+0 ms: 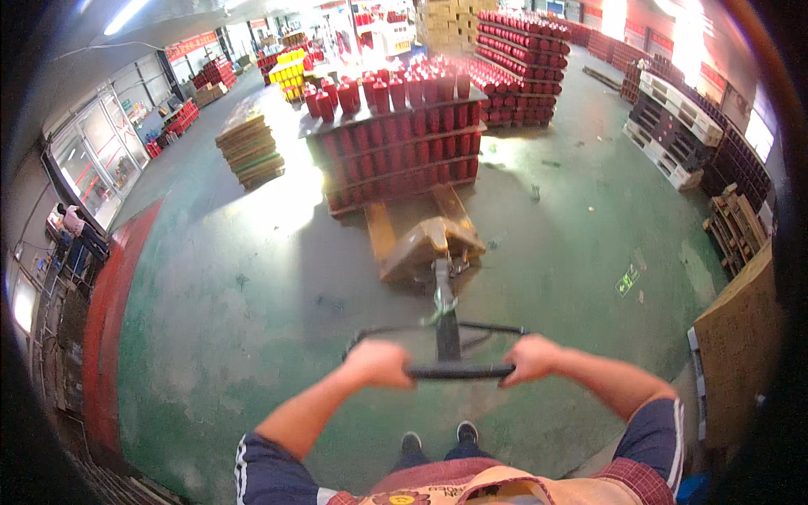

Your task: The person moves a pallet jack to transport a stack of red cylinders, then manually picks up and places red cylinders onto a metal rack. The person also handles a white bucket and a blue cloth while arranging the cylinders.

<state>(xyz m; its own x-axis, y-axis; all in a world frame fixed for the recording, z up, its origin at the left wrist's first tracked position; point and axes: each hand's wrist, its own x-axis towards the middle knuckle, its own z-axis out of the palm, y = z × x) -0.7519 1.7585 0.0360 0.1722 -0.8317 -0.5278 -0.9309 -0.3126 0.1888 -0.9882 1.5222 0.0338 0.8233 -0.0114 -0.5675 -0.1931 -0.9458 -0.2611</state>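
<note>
Both my hands are closed on the black handle (459, 370) of a yellow pallet jack (433, 240). My left hand (380, 364) grips its left end and my right hand (532, 359) its right end, with both arms stretched forward. The handle's shaft runs away from me to the jack's body. The jack's forks reach toward a stack of red cylinders (396, 156), layered between boards, with more cylinders standing loose on top. Whether the forks go under that stack's pallet I cannot tell.
Left of the load lies a pile of flat boards (251, 143). Another tall stack of red cylinders (522, 71) stands behind it. At right are upright pallets (669, 130), wooden pallets (734, 227) and a large brown carton (736, 345). A person (80, 229) stands at far left.
</note>
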